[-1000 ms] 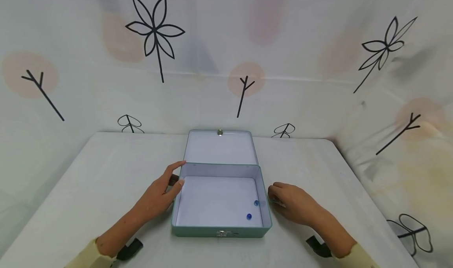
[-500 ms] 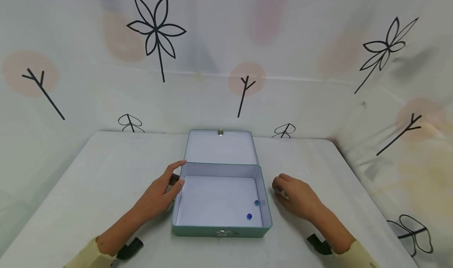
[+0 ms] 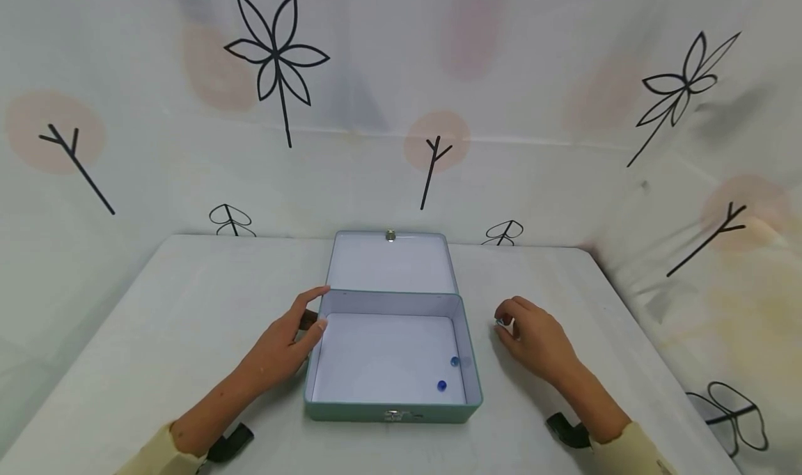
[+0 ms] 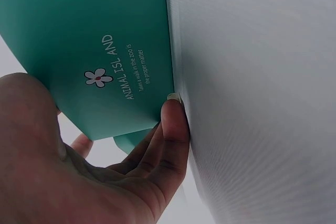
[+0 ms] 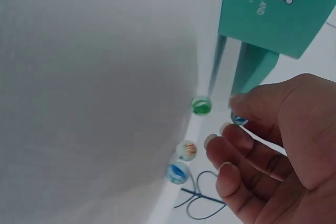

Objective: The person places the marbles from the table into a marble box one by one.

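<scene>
A green tin box [image 3: 392, 412] with a pale interior stands on the table, its lid [image 3: 391, 262] swung back. Two blue marbles, one darker [image 3: 441, 386] and one lighter [image 3: 454, 361], lie on its floor at the right. My left hand [image 3: 278, 346] holds the box's left side near the back corner, thumb at the rim. Right of the box, my right hand [image 3: 535, 339] pinches a clear marble with blue [image 5: 239, 118] between thumb and forefinger. Past its fingers in the right wrist view are a green marble [image 5: 200, 105], an orange-white marble [image 5: 186, 150] and a blue-swirled marble [image 5: 177, 172].
The white-covered table [image 3: 207, 287] extends on both sides of the box. A patterned white cloth [image 3: 376, 175] rises behind and beside it. The box's front carries a metal latch [image 3: 393, 416]. In the head view, the three loose marbles cannot be seen.
My right hand has moved away from the box's right side, rightward and toward the back; a marble now shows at its fingertips. My left hand and the box stay put.
</scene>
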Available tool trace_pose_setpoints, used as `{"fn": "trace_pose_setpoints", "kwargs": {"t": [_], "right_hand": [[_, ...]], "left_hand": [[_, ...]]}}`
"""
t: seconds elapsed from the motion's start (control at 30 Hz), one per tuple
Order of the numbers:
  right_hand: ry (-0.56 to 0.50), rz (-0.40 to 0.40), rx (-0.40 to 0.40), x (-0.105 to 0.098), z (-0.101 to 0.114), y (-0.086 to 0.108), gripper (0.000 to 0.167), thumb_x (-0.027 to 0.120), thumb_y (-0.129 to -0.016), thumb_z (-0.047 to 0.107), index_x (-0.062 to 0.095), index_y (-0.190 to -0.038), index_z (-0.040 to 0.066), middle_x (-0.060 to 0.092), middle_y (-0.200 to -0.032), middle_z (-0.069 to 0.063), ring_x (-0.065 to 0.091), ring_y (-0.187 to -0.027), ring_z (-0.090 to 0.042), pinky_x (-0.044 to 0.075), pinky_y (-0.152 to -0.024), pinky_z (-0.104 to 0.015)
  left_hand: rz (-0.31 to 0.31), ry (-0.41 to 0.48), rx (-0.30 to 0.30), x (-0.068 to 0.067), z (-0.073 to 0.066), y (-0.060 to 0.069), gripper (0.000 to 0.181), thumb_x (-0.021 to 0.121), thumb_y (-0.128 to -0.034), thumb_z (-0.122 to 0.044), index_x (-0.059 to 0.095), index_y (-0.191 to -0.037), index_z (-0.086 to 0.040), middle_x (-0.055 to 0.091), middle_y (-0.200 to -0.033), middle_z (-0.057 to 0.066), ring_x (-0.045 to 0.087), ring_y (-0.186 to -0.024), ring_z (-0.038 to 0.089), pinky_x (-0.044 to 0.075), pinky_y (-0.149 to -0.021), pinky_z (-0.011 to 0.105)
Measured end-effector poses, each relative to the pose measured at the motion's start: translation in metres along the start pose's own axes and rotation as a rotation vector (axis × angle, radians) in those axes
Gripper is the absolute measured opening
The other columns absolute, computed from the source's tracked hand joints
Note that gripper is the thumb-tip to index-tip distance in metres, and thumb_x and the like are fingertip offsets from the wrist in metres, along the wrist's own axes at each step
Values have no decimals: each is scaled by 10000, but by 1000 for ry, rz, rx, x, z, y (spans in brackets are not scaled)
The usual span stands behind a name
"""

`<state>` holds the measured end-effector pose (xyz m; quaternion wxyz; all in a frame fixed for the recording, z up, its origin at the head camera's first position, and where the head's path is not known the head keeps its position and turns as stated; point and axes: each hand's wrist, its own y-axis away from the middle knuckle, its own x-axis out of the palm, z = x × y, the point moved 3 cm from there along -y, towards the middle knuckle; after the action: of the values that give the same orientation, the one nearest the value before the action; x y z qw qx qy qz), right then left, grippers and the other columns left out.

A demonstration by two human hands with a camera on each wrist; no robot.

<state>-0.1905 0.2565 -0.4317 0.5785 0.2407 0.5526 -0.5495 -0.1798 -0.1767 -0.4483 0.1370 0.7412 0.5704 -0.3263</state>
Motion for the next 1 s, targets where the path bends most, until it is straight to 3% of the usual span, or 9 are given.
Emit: {"fn": "trace_pose_setpoints", "kwargs": {"t": [0.27,0.53,0.77,1.0], "right_hand": [[-60,-33,88,-1,-15,-2,184,813,-878,10,722,-1023,77,668,-937,-31,583,-731,-145,491,-632,-298],[-81,7,172,1,-26,-2,168,792,-907,27,742,-1063,62,673,-951,-41,576,-755,-164,490,-647,-290],[-84,16,178,1,-25,-3,161,788,-913,34,738,-1065,52,670,-942,-44,577,-764,-167,488,-645,-295],[-107,-65,87,-4,-15,-3,150,801,-911,37,735,-1035,89,666,-915,3,592,-762,-145,500,-649,-287]], "left_hand": [[-2,-4,-4,0,-1,0,561,512,-1132,-358,287,-1645,-384,695,-1249,30,671,-1114,171,541,-910,482],[-6,-8,-5,0,-2,0,557,509,-1132,-363,289,-1644,-382,697,-1254,40,671,-1111,167,532,-943,511],[-5,-8,-8,0,-2,0,561,510,-1132,-359,289,-1648,-366,696,-1245,37,671,-1105,168,531,-948,513],[4,-1,-7,0,-1,0,558,504,-1135,-370,283,-1647,-375,697,-1250,52,668,-1106,166,530,-945,508]]}}
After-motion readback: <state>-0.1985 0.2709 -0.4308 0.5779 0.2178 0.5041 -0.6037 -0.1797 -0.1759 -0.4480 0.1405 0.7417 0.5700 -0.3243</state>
